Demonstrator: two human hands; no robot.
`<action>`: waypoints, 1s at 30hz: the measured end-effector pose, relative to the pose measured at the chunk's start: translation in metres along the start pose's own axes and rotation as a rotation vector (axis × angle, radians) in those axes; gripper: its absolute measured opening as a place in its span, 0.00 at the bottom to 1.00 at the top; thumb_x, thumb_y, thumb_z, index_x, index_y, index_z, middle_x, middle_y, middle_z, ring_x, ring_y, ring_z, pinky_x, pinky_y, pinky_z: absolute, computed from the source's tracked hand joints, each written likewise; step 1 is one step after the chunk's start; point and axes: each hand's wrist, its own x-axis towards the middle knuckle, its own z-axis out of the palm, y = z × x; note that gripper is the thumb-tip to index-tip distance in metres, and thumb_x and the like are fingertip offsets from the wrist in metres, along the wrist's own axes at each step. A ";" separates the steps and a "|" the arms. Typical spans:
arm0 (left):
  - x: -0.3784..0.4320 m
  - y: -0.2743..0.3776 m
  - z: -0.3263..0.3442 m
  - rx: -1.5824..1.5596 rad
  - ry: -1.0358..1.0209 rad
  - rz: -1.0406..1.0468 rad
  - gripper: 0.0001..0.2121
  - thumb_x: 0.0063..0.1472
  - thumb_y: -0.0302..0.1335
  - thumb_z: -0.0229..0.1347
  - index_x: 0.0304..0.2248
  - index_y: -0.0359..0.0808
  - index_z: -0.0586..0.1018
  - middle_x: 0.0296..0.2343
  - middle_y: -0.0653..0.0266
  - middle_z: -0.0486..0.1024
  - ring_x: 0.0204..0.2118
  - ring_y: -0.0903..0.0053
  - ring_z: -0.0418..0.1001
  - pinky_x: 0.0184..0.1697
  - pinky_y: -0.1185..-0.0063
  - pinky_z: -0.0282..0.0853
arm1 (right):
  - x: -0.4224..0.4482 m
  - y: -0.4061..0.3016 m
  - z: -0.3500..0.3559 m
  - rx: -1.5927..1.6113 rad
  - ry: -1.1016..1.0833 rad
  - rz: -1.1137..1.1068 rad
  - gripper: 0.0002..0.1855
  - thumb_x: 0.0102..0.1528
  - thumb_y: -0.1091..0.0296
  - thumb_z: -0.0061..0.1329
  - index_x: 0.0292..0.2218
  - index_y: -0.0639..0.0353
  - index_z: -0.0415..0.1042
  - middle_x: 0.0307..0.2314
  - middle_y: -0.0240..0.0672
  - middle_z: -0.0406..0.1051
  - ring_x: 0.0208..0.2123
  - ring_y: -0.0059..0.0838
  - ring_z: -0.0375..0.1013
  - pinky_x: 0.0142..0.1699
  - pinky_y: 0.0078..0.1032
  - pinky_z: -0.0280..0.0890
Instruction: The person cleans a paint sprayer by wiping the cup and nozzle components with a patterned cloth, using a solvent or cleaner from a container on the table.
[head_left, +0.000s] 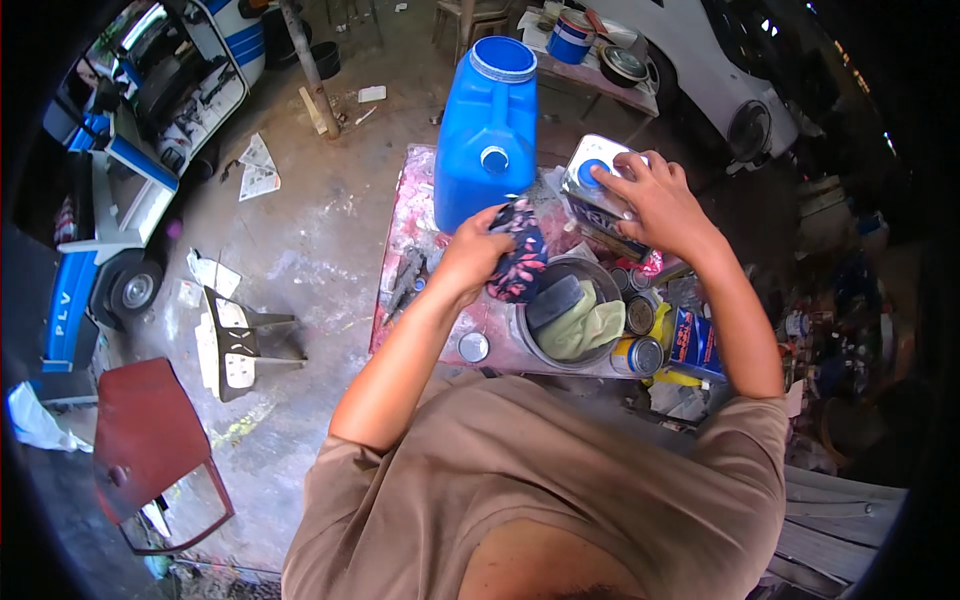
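My left hand (478, 251) grips a dark floral cloth (519, 255) that hangs in front of a large blue plastic jerrycan (486, 176). On the right, my right hand (660, 199) rests on a rectangular metal can (592, 206), its thumb and fingers around the top by the blue cap (595, 172). Whether that cap is loose cannot be seen. Below the cloth is a round metal basin (532, 341) with a dark block (553, 302) and a pale green cloth (581, 330) inside.
A paint-stained table (409, 176) carries several small tins (643, 354), a lid (473, 346) and a blue box (694, 341). A toppled stool (232, 337) and a red vehicle door (154, 439) lie to the left. Another bench (577, 75) holds a paint can (571, 37) beside a car (697, 67).
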 end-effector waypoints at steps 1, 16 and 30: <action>-0.006 0.002 -0.006 0.014 0.053 0.015 0.26 0.52 0.12 0.47 0.54 0.26 0.71 0.38 0.59 0.78 0.34 0.78 0.79 0.40 0.81 0.75 | -0.001 0.009 0.017 0.054 0.039 0.055 0.43 0.43 0.63 0.63 0.61 0.35 0.65 0.55 0.38 0.63 0.55 0.51 0.63 0.56 0.53 0.59; -0.098 -0.063 -0.115 0.047 0.624 0.027 0.10 0.64 0.21 0.54 0.45 0.32 0.78 0.33 0.66 0.80 0.31 0.82 0.78 0.37 0.80 0.76 | 0.042 0.031 0.276 0.279 0.186 0.505 0.41 0.47 0.44 0.61 0.61 0.33 0.63 0.56 0.39 0.61 0.58 0.54 0.59 0.55 0.60 0.58; -0.053 -0.098 -0.071 -0.036 0.289 -0.054 0.14 0.60 0.13 0.52 0.44 0.37 0.75 0.36 0.69 0.78 0.33 0.88 0.74 0.29 0.89 0.67 | -0.015 -0.197 0.204 1.971 0.118 0.371 0.11 0.62 0.67 0.53 0.41 0.65 0.71 0.38 0.30 0.71 0.39 0.16 0.68 0.44 0.19 0.66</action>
